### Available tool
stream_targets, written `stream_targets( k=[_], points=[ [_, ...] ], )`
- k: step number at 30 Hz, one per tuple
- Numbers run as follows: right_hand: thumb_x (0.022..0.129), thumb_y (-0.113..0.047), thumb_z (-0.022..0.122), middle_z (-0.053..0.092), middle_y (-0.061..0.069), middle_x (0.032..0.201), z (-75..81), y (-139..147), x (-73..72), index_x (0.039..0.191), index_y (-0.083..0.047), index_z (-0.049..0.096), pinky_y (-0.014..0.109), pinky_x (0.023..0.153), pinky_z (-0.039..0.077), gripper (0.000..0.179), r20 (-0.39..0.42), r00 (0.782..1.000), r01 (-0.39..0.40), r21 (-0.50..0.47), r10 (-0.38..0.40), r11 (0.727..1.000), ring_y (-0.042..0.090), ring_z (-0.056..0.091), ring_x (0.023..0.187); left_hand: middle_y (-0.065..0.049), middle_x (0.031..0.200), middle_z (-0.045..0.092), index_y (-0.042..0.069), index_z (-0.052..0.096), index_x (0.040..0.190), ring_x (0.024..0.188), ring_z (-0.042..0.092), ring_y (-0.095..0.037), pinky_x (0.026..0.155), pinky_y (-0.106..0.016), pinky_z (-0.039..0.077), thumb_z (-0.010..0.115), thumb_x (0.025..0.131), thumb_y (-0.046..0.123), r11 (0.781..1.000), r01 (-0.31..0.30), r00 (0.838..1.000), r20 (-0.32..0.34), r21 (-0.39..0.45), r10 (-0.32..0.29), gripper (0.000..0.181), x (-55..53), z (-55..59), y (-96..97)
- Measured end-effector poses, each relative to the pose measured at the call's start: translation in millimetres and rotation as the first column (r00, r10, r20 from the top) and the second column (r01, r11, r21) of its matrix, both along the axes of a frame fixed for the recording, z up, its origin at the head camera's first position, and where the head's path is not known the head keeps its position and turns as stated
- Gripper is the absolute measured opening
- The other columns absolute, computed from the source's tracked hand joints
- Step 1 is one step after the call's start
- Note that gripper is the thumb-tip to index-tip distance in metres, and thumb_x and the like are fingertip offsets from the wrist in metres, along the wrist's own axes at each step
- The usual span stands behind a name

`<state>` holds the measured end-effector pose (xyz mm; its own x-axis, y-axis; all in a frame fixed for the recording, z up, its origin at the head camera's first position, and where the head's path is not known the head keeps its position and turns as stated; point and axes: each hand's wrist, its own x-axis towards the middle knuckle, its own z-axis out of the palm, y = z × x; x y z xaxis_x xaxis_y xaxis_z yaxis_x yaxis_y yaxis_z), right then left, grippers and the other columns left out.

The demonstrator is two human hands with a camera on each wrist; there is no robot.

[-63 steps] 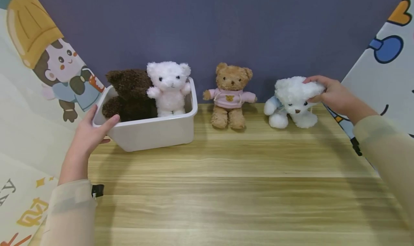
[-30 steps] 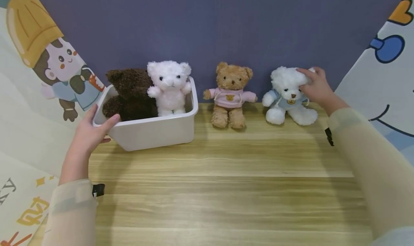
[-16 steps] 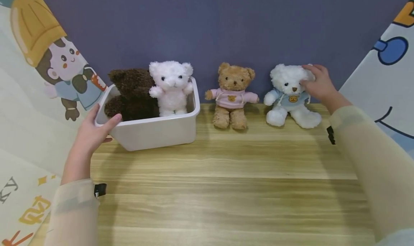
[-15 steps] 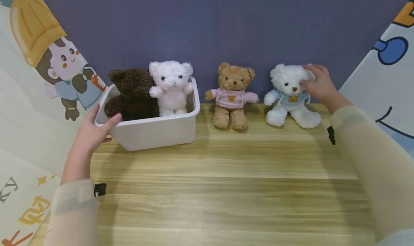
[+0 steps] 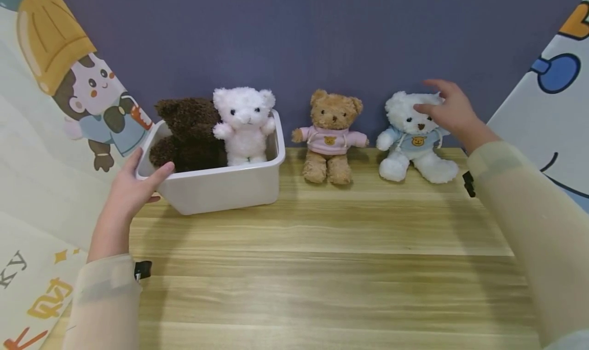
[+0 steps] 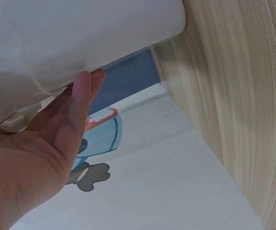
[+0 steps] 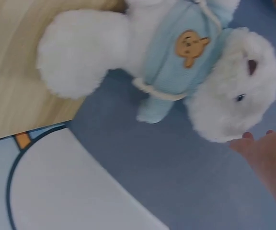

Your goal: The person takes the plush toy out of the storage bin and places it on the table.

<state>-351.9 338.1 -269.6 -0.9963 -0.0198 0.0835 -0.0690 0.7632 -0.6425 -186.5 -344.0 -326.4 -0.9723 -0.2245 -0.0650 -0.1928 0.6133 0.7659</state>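
Note:
My left hand [image 5: 129, 189] grips the left end of a white plastic bin [image 5: 225, 189], thumb at the rim and the other fingers along the outside of the end wall. Inside the bin sit a dark brown teddy bear [image 5: 190, 120], turned away, and a small white teddy bear [image 5: 244, 115] facing me. To the right, a white teddy bear in a blue hoodie [image 5: 416, 140] sits against the back wall. My right hand [image 5: 455, 112] hovers by its head, thumb and fingers spread, holding nothing; it covers part of the head. In the right wrist view, fingertips [image 7: 247, 137] show beside the head.
A tan teddy bear in a pink hoodie [image 5: 329, 138] sits between the bin and the white bear. All stand on a wood-grain table [image 5: 322, 268] before a dark blue back wall [image 5: 299, 38]. Printed side panels [image 5: 529, 110] rise at left and right.
The white bear in blue was tipped forward and now sits upright against the wall. My right hand has let go of its head and spread its fingers. The left hand keeps its hold.

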Motion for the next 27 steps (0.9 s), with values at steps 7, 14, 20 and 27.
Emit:
stream_targets(
  k=[7,14,20,27],
  points=[
    [0.105,-0.050,0.060,-0.003,0.001,0.182,18.2,-37.5,0.0,0.171,-0.039,0.018,0.074,0.129,0.021,0.080,0.011,0.998,-0.057,-0.040,0.057,0.998,0.038,0.003,0.168,-0.032,0.176,0.004,0.027,-0.014,0.171,0.145,0.043,-0.059,0.073,-0.033,0.068,0.059,0.098,0.069,1.000,0.003,1.000,0.001,-0.004,-0.003,0.111,0.0,0.2,0.8],
    [0.105,-0.051,0.062,-0.003,-0.002,0.182,32.9,-79.3,-1.6,0.171,-0.042,0.017,0.071,0.130,0.024,0.080,0.030,0.994,-0.105,-0.025,0.105,0.994,0.033,0.004,0.168,-0.031,0.176,0.003,0.025,-0.014,0.171,0.145,0.043,-0.059,0.074,-0.036,0.069,0.060,0.097,0.071,1.000,0.002,1.000,0.003,-0.001,-0.002,0.115,-0.5,-1.4,1.0],
    [0.104,-0.048,0.064,-0.001,-0.004,0.182,39.4,-110.4,-3.7,0.171,-0.039,0.022,0.067,0.131,0.027,0.080,0.011,0.985,-0.170,-0.046,0.170,0.984,0.029,0.004,0.169,-0.030,0.177,0.004,0.025,-0.013,0.171,0.146,0.042,-0.059,0.075,-0.038,0.069,0.061,0.096,0.072,1.000,-0.002,1.000,0.003,-0.006,0.002,0.115,-1.3,-3.8,-0.2],
    [0.102,-0.051,0.067,0.001,-0.006,0.182,41.7,-141.3,-8.2,0.170,-0.038,0.024,0.064,0.132,0.027,0.082,-0.001,0.975,-0.224,-0.063,0.224,0.973,0.028,0.008,0.168,-0.029,0.177,0.004,0.026,-0.013,0.171,0.147,0.041,-0.059,0.076,-0.040,0.069,0.062,0.096,0.071,1.000,-0.004,1.000,-0.009,0.010,0.004,0.115,-1.3,-1.8,-0.4]
  ],
)
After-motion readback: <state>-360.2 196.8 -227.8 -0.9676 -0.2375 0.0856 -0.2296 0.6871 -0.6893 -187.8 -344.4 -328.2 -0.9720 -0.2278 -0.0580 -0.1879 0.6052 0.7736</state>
